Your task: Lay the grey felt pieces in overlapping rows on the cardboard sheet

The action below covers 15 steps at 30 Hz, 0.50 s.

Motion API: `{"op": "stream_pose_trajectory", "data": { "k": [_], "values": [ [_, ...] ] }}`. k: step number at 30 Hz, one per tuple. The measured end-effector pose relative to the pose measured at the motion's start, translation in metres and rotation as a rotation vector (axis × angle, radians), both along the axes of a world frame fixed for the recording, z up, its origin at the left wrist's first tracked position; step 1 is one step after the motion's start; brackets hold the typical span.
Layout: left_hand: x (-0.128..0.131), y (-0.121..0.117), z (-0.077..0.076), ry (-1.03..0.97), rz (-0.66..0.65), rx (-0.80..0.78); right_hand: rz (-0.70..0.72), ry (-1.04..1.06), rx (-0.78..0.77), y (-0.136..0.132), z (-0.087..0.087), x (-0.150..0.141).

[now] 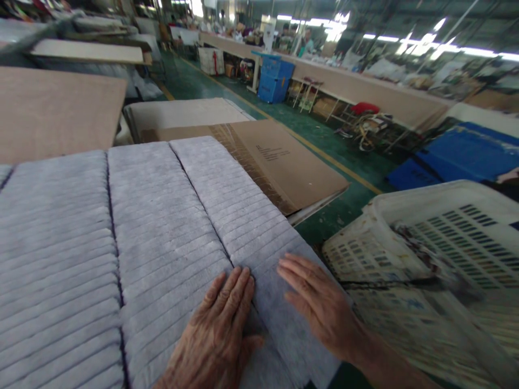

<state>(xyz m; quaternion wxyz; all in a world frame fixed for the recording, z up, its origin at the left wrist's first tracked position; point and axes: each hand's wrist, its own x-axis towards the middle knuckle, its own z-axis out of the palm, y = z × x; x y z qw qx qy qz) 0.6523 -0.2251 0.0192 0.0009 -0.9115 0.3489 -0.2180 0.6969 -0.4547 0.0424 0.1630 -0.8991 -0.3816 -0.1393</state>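
Rows of overlapped grey felt pieces (162, 227) lie in three long stacks on the table in front of me. My left hand (219, 329) rests flat, fingers together, on the near end of the right-hand stack beside the seam with the middle stack. My right hand (316, 302) lies flat with fingers stretched out on the top grey piece of the right-hand stack (259, 227), near its right edge. Neither hand holds anything.
A white plastic crate (438, 216) stands close at the right. Flattened brown cardboard (284, 162) lies beyond the felt, and a brown board (52, 108) sits at the far left. Blue bins (275, 78), long workbenches and distant people are across the green floor.
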Motion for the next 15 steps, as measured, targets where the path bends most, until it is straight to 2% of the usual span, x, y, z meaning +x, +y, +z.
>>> {"op": "stream_pose_trajectory", "data": {
  "k": [3, 6, 10, 15],
  "values": [
    [0.0, 0.0, 0.001, 0.004, 0.003, 0.005, -0.107, -0.008, 0.017, -0.014, 0.002, 0.025],
    [-0.001, -0.001, 0.001, 0.025, 0.009, -0.001, -0.055, 0.055, -0.042, -0.024, 0.004, 0.048],
    [-0.003, -0.002, 0.002, 0.065, 0.014, -0.019, -0.002, 0.138, -0.122, -0.024, 0.01, 0.063],
    [-0.004, -0.002, 0.004, 0.114, 0.034, -0.01, 0.045, 0.226, -0.074, -0.019, 0.019, 0.076]
  ]
}}
